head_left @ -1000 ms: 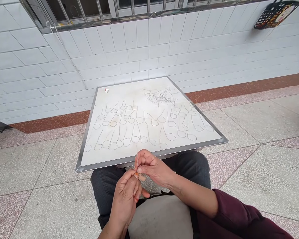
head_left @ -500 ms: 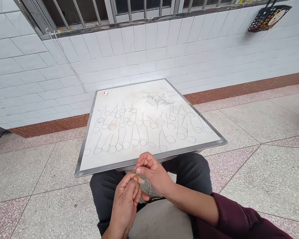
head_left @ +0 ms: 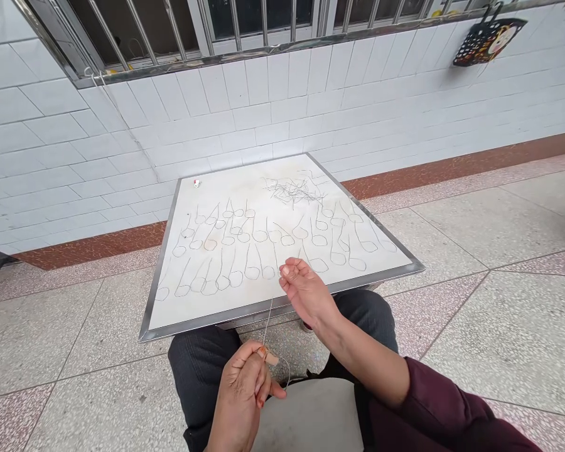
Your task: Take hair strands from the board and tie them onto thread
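My left hand (head_left: 242,386), low in front of my lap, is closed on a thin wire (head_left: 267,323). The wire's straight end rises from the fingertips toward the table edge, and its other part curves in a loop beside the fingers. A small tan block (head_left: 272,358) is held in the same grip, partly hidden by the thumb. My right hand (head_left: 306,285) is raised over the table's near edge, apart from the left. Its thumb and forefinger are pinched together; whether anything thin is between them cannot be made out.
On the white table (head_left: 188,317) with a metal rim lie rows of looped wires (head_left: 252,272). A heap of straight wires (head_left: 294,190) and a small white-and-red object (head_left: 196,183) lie farther back. Behind stands a tiled wall (head_left: 245,135) with a black basket (head_left: 487,43).
My right hand has left the left fingertips and moved up and right over the table edge. The left hand keeps hold of the wire, whose straight end now shows above it.
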### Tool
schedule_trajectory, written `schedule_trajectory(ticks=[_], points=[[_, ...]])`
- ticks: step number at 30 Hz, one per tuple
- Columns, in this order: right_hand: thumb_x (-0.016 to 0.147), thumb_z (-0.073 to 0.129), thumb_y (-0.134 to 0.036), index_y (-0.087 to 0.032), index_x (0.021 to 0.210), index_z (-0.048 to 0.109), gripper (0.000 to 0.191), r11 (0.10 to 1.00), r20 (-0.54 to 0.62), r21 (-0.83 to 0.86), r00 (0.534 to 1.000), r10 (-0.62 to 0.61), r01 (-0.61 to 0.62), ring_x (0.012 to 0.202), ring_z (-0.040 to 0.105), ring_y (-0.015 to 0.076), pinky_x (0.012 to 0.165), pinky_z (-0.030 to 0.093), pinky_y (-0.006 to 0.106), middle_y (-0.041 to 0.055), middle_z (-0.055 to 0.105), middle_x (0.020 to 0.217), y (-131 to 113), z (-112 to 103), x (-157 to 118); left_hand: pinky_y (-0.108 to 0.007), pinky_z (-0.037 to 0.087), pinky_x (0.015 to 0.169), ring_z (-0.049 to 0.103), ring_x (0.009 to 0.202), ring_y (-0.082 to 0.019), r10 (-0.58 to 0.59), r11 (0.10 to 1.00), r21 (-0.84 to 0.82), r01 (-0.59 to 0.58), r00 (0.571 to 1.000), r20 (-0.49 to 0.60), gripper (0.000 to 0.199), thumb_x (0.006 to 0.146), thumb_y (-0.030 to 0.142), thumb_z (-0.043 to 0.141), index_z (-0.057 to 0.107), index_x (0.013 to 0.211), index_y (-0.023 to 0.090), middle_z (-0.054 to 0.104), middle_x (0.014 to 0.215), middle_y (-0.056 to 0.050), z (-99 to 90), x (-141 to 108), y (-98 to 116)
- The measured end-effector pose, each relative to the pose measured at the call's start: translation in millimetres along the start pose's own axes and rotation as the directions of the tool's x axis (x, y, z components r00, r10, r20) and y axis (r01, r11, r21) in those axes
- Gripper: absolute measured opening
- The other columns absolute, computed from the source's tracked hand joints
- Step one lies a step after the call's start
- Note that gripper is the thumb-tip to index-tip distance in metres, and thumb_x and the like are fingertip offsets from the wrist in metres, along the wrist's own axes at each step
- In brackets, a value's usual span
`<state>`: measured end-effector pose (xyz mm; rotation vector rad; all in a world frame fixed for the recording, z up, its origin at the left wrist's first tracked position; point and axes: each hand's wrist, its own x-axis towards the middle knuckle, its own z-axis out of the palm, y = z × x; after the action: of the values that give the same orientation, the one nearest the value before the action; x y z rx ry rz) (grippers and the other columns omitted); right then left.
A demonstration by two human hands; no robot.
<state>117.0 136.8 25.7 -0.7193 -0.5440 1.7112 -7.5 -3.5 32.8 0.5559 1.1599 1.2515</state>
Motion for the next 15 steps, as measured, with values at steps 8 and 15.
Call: schedule_trajectory(ticks=[8, 15], points=[[0.092, 0.058, -0.048, -0.024, 0.100, 0.061, 0.025, 0.825, 0.422, -0.556, 0.891, 0.170, 0.106, 0.077, 0.054, 0.0147, 0.071, 0.043, 0.030, 0.0011, 0.060, 0.089, 7, -10, -46, -0.030, 0.055, 0.071, 0.041, 0.051, -0.009, 0.175, 0.977, -0.084, -0.195, 0.964, -0.198, 0.022, 0.081, 0.035, 0.073, 0.062, 0.073, 0.018, 0.046, 0.053, 0.008, -4.1, 6, 9], [0.088, 0.064, -0.046, -0.022, 0.098, 0.057, 0.026, 0.839, 0.447, -0.542, 0.860, 0.248, 0.040, 0.068, 0.057, 0.0126, 0.063, 0.044, 0.028, -0.0019, 0.060, 0.081, 31, -11, -58, -0.027, 0.051, 0.070, 0.049, 0.059, -0.012, 0.214, 0.969, -0.070, -0.236, 0.949, -0.233, 0.026, 0.083, 0.041, 0.071, 0.061, 0.073, 0.019, 0.052, 0.058, 0.005, -6.8, 10, 6]])
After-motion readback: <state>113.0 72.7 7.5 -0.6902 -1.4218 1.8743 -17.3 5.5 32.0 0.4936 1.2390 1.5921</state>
